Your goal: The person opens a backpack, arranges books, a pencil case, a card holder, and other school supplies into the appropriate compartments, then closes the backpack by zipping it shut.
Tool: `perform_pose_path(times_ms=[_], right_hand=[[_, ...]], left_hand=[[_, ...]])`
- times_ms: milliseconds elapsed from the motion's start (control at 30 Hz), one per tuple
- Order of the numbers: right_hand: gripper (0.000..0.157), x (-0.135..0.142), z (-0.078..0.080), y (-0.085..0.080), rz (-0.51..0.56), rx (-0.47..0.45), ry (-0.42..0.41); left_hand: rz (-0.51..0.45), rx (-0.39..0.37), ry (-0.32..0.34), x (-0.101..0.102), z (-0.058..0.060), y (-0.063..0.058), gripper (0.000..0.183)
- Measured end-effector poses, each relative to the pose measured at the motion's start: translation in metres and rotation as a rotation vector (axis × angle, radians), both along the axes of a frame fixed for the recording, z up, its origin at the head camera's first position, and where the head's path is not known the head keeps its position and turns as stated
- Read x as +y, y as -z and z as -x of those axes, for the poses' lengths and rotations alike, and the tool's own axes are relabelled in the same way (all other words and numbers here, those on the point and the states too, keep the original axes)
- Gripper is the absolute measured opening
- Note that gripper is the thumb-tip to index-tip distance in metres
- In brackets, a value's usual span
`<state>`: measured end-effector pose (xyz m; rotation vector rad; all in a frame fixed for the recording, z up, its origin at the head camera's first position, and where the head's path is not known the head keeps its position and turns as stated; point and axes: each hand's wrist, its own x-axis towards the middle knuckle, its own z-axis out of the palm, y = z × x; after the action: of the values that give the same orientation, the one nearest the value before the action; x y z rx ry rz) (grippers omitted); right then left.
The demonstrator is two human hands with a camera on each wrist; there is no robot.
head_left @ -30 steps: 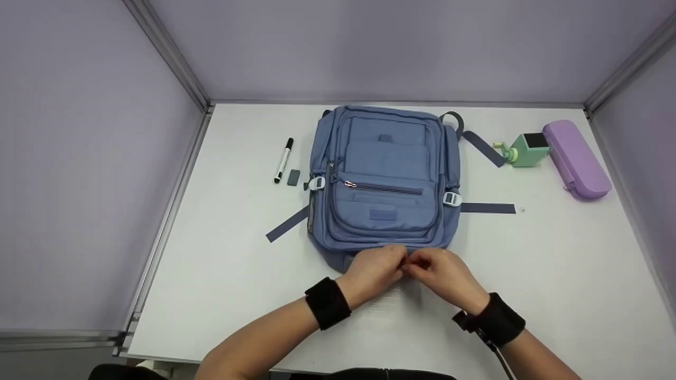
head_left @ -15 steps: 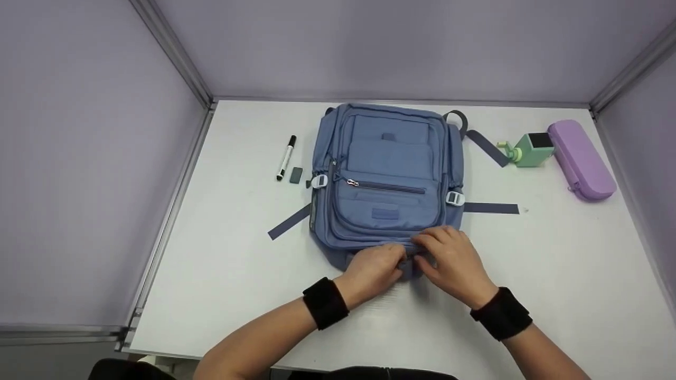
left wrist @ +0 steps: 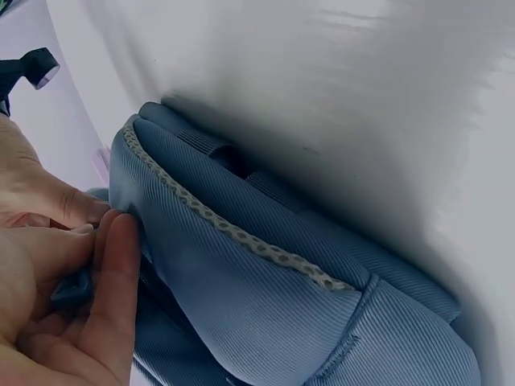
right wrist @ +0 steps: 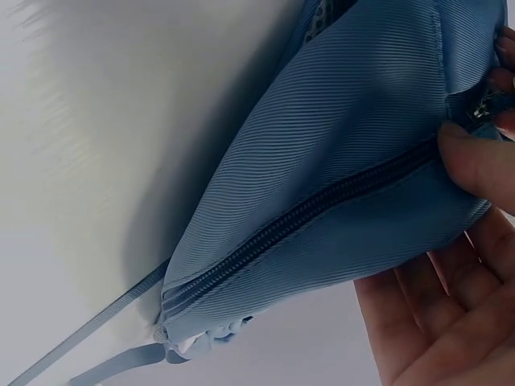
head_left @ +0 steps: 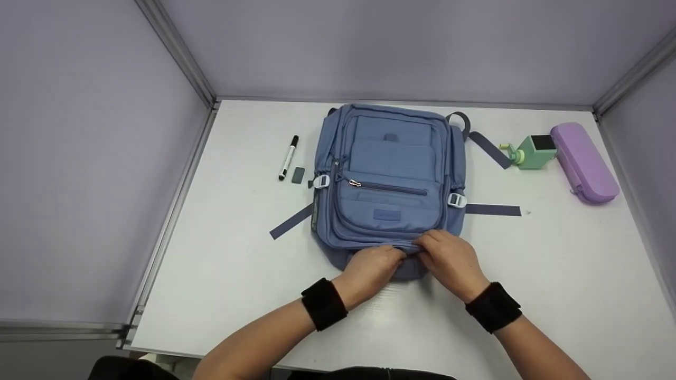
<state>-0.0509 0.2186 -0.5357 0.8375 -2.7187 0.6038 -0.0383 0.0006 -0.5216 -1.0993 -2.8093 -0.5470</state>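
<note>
A blue backpack (head_left: 391,158) lies front side up on the white table, its near end toward me. My left hand (head_left: 372,266) grips the near edge, fingers curled; the left wrist view shows its thumb and fingers (left wrist: 117,257) pinching there, with a small blue loop beside them. Just to the right, my right hand (head_left: 451,258) holds the same edge. In the right wrist view, the right thumb (right wrist: 475,165) presses the fabric beside a dark zipper (right wrist: 298,221), the other fingers beneath. A small metallic piece (right wrist: 483,104) shows between the two hands.
A black-and-white marker (head_left: 288,158) and a small dark grey block (head_left: 298,175) lie left of the backpack. At the right are a green box with a crank (head_left: 536,153) and a purple case (head_left: 585,163). Straps (head_left: 494,210) spread from the backpack's sides.
The right hand has moved from beside the left fingers up onto the backpack's near edge, slightly right, and grips there. The left hand stays at the edge. The view has shifted slightly.
</note>
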Motion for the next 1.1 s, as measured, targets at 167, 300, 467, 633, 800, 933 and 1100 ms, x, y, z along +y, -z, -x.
perform_pose_path(times_ms=[167,300,467,633,800,933,1100], right_hand=[[0.022,0.0,-0.001,0.001,-0.009,0.003,0.032],[0.022,0.0,-0.002,0.001,-0.001,0.012,0.042],[0.024,-0.002,-0.002,0.001,0.004,0.014,0.052],[0.025,-0.004,-0.001,-0.002,0.006,0.013,0.041],[0.025,-0.005,0.0,-0.004,0.0,0.011,0.033],[0.024,-0.006,-0.001,-0.005,-0.014,-0.005,0.028],[0.024,-0.004,-0.001,-0.005,-0.02,-0.019,0.045]], left_hand=[[0.016,0.008,-0.025,-0.007,-0.001,-0.001,0.007],[0.029,0.04,-0.043,-0.014,-0.002,-0.002,0.008],[0.009,0.042,-0.084,-0.025,-0.004,-0.002,0.007],[-0.01,0.042,-0.102,-0.034,-0.004,-0.001,0.007],[-0.036,0.049,-0.095,-0.046,-0.005,-0.001,0.006],[-0.059,0.031,-0.106,-0.058,-0.005,0.001,0.006],[-0.077,0.018,-0.151,-0.074,-0.006,0.004,0.004]])
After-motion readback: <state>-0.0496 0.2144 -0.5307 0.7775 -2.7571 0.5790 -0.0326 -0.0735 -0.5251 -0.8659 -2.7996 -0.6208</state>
